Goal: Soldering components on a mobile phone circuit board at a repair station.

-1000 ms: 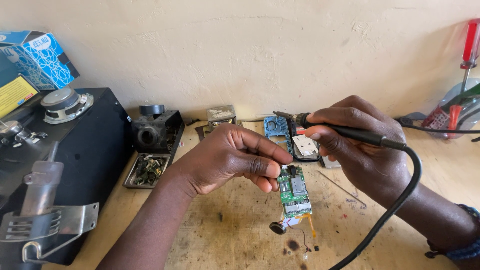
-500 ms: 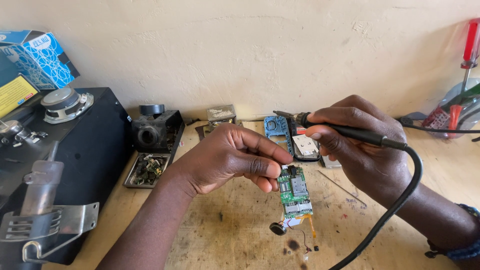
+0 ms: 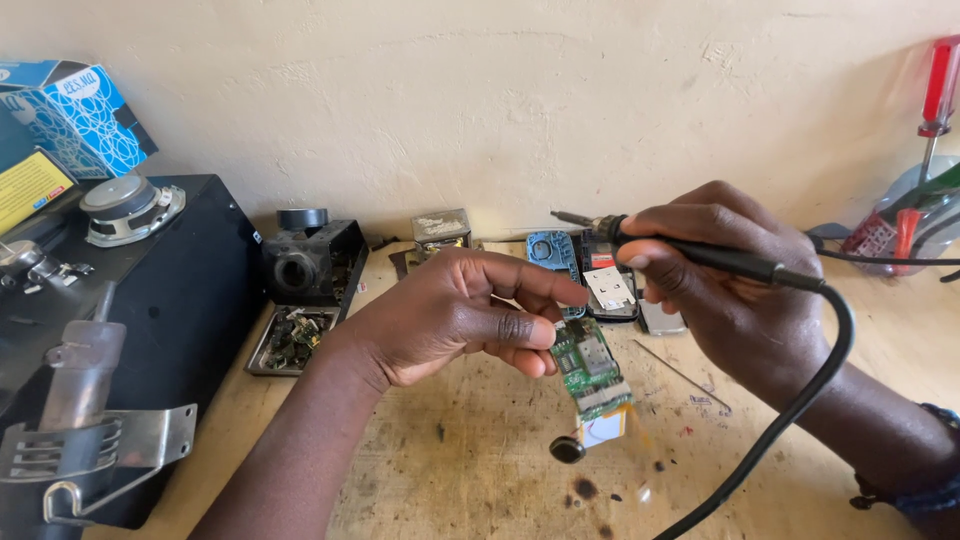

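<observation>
2 bare forearms, no sleeves; blue beaded bracelet (image 3: pixel 915 490) on right wrist.

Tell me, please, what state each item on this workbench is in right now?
Small green circuit board: pinched in left hand, lifted off bench, tilted.
Black-handled soldering iron: gripped in right hand, tip clear of board.
Red-handled screwdriver: upright, untouched.
Shallow metal parts tray: holds scrap.

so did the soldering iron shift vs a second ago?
No. The soldering iron in the right hand keeps its place against the blue phone cover behind it.
</observation>
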